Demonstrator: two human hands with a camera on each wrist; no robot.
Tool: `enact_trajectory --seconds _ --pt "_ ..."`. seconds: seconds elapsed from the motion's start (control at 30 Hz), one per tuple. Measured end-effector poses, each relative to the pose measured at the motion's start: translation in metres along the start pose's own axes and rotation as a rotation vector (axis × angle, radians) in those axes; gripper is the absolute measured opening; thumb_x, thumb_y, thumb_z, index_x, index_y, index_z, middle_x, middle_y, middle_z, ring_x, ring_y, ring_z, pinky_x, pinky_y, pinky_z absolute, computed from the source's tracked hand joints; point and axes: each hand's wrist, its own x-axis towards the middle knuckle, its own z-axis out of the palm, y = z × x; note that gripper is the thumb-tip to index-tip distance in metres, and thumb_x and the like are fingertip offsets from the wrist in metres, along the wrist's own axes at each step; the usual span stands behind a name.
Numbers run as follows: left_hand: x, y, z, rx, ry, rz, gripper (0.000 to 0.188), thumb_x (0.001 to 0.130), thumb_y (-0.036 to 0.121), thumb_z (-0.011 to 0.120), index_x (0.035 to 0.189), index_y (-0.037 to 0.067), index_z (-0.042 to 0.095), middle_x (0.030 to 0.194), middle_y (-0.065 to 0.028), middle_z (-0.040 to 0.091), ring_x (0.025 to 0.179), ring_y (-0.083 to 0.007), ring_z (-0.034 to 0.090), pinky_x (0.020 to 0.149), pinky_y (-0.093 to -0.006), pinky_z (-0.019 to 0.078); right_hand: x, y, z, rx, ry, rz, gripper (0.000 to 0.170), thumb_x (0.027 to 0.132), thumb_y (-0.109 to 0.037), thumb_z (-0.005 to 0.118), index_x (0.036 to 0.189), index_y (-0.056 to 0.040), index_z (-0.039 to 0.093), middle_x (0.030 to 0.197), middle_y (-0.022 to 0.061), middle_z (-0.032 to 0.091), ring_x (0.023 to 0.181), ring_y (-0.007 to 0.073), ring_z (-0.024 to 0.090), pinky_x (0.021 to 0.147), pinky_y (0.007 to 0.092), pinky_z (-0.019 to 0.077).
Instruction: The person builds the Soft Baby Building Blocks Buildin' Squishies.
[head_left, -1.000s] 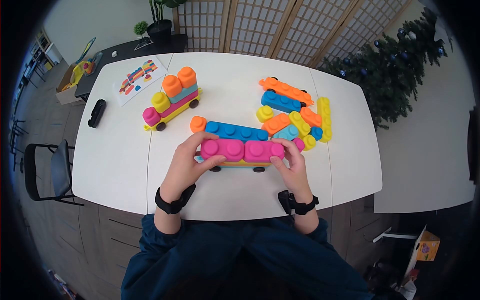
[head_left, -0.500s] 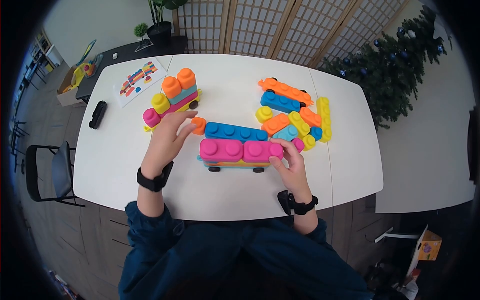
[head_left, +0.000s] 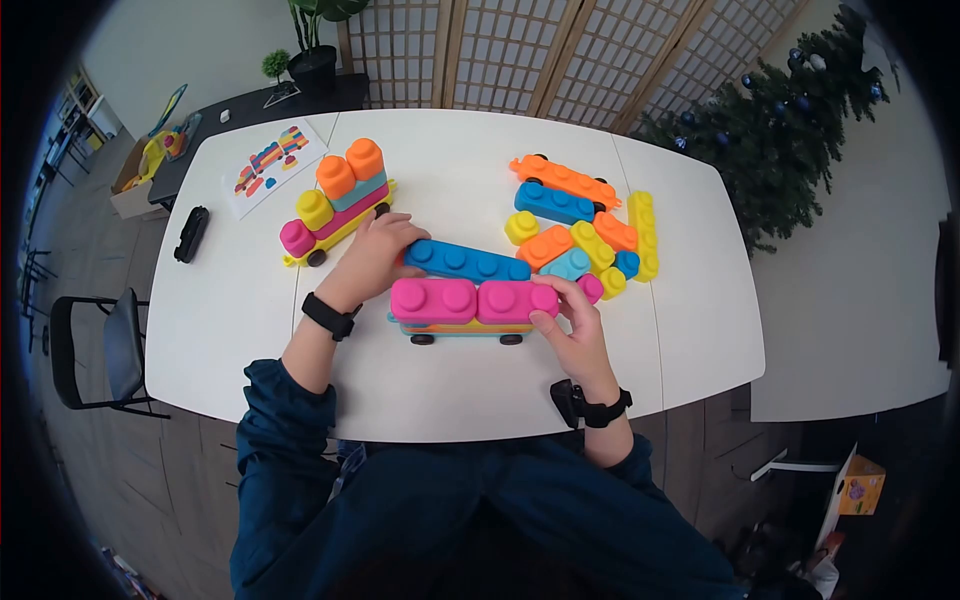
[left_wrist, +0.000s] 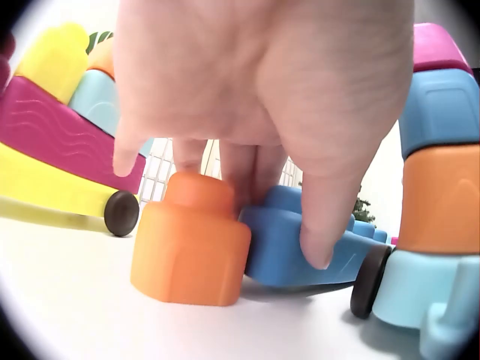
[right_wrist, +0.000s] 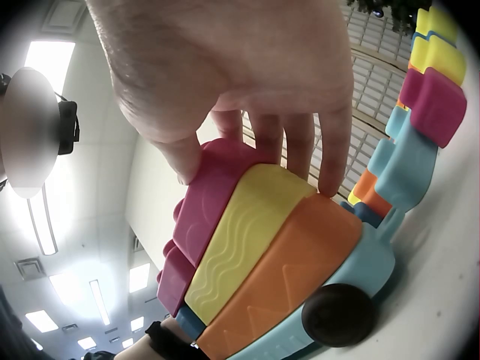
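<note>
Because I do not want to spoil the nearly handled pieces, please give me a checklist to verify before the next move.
1. Right hand steadies the stack: ok, its fingers hold the right-hand pink plastic brick on top.
2. Left hand has the long blue plastic brick: ok, thumb on the near side, other fingers behind.
3. Small orange plastic brick well away from the blue one: not ok, it stands right beside its left end.
4. Near black wheels of the stack on the white table: ok; the far ones are hidden.
5. Underside of the blue brick free: cannot tell, no view shows it.
</note>
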Motion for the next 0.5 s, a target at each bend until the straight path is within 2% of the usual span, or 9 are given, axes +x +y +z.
enact_trajectory --seconds 0.03,0.1,0.13,0.17,0.2,0.23,0.33,0.43,0.5 --pt "0.0 0.002 -0.006 0.0 0.0 0.0 0.046 0.076 0.012 0.084 0.12 0.01 0.068 0.122 -0.0093 0.069 0.132 -0.0357 0.053 0.111 -0.0496 0.0418 0.0 0.001 0.0 -0.004 0.001 0.0 0.041 0.093 -0.014 0.075 0.13 -0.0017 0.062 0.124 0.0119 0.068 0.115 0.023 0.066 0.102 0.0386 0.0519" --pt "-0.001 0.008 -0.019 -0.134 0.097 0.005 0.046 0.078 0.012 0.085 0.119 0.006 0.067 0.117 -0.0121 0.069 0.12 -0.0336 0.061 0.104 -0.041 0.0481 0.0 0.0 0.0 -0.001 0.0 0.005 0.04 0.093 -0.014 0.075 0.13 -0.0017 0.062 0.124 0.0118 0.068 0.115 0.0231 0.066 0.102 0.0384 0.0519" --pt "-0.003 0.012 -0.027 -0.134 0.096 0.004 0.046 0.078 0.012 0.085 0.119 0.006 0.067 0.117 -0.0121 0.069 0.12 -0.0336 0.061 0.104 -0.041 0.0481 0.0 0.0 0.0 0.002 0.0 0.009 0.04 0.093 -0.014 0.075 0.129 -0.0016 0.063 0.124 0.0118 0.069 0.115 0.0231 0.066 0.102 0.0382 0.0518" --pt "-0.005 0.016 -0.036 -0.222 0.111 -0.054 0.047 0.079 0.012 0.084 0.121 0.004 0.066 0.116 -0.0127 0.068 0.115 -0.032 0.063 0.102 -0.0385 0.0493 0.001 0.002 -0.001 0.003 -0.001 0.009 0.04 0.093 -0.014 0.075 0.129 -0.0016 0.063 0.124 0.0118 0.069 0.115 0.0231 0.066 0.102 0.0382 0.0518" --pt "-0.008 0.02 -0.043 -0.31 0.127 -0.112 0.048 0.08 0.013 0.084 0.122 0.003 0.065 0.116 -0.0133 0.068 0.111 -0.0305 0.064 0.1 -0.0361 0.0505 0.002 0.004 -0.003 -0.056 -0.02 -0.023 0.044 0.093 -0.014 0.076 0.132 -0.0016 0.061 0.126 0.0125 0.068 0.117 0.0232 0.066 0.102 0.0384 0.0517" --pt "-0.012 0.023 -0.049 -0.305 0.187 -0.062 0.048 0.082 0.016 0.084 0.124 0.002 0.064 0.118 -0.0123 0.068 0.108 -0.0273 0.066 0.1 -0.0347 0.0498 0.003 0.005 -0.005 -0.114 -0.038 -0.054 0.048 0.092 -0.014 0.077 0.135 -0.0016 0.059 0.128 0.0131 0.067 0.118 0.0234 0.065 0.102 0.0386 0.0516" --pt "-0.029 0.038 -0.062 -0.387 0.305 -0.013 0.049 0.083 0.021 0.085 0.124 0.002 0.065 0.111 -0.0111 0.069 0.101 -0.0251 0.066 0.094 -0.0354 0.0517 0.006 0.001 -0.005 0.058 0.092 -0.066 0.058 0.092 -0.017 0.077 0.142 -0.0011 0.053 0.132 0.0147 0.065 0.12 0.0237 0.064 0.104 0.0396 0.05" --pt "-0.046 0.053 -0.068 -0.442 0.289 0.007 0.051 0.083 0.022 0.085 0.125 0.002 0.065 0.113 -0.0107 0.069 0.104 -0.0248 0.065 0.096 -0.0359 0.051 0.012 -0.013 -0.007 0.126 0.147 -0.082 0.066 0.093 -0.023 0.077 0.147 -0.0011 0.047 0.136 0.0155 0.063 0.121 0.0243 0.063 0.106 0.041 0.048" --pt "-0.055 0.059 -0.065 -0.457 0.28 0.031 0.051 0.082 0.021 0.085 0.125 0.002 0.066 0.114 -0.012 0.069 0.105 -0.0273 0.065 0.097 -0.0358 0.0501 0.016 -0.017 -0.005 0.151 0.116 -0.105 0.062 0.095 -0.024 0.075 0.146 -0.0006 0.049 0.136 0.0155 0.063 0.121 0.0238 0.063 0.107 0.0403 0.0473"
